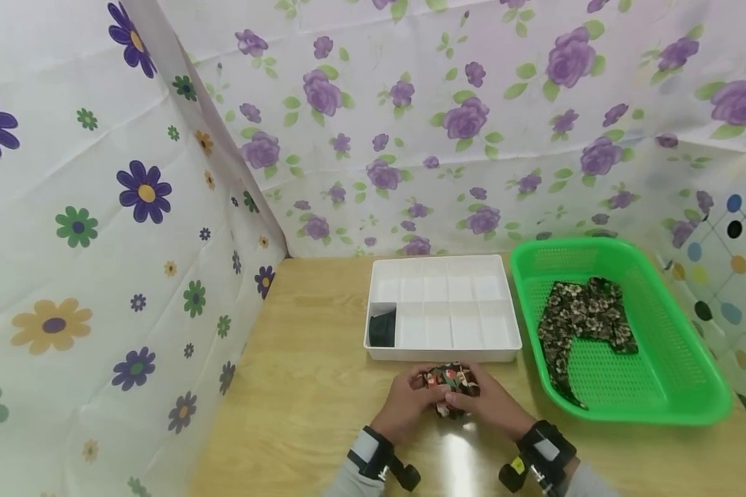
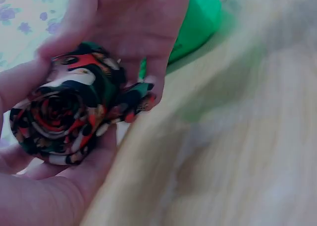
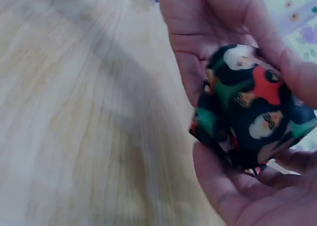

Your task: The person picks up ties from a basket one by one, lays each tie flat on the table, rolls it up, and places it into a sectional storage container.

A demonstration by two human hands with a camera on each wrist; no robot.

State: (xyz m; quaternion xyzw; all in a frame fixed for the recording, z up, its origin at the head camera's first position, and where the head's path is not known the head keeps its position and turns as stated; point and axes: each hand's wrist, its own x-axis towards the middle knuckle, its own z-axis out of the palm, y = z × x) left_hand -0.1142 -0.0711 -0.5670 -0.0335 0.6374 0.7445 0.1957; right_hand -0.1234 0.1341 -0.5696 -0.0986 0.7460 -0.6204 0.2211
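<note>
Pale grey sleeves (image 1: 356, 483) and black wrist straps (image 1: 385, 450) lie nearest the view, and beyond them the left hand (image 1: 407, 407) and right hand (image 1: 494, 406) are together, clamped round one cloth roll (image 1: 452, 376) printed with little faces, just in front of the white ten-compartment tray (image 1: 444, 355). Their thumbs come close together on its near side. Seen from the left wrist, the spiral end (image 2: 55, 112) shows snug turns, but a loose tail (image 2: 130, 103) sticks out beside the coil, and that looks like the part to mind. To roll well, I would draw the tail taut, lay it in line with the turns beneath and pin it with a thumb; even pressure from both sides should stop the centre from telescoping out. Smooth-looking fabric like this will probably spring loose if either hand slackens early. A dark green cloth bundle (image 1: 382, 330) sits in the tray's near-left compartment, while a brown floral cloth (image 1: 587, 310) lies unrolled in the green basket (image 1: 659, 414) to the right.
</note>
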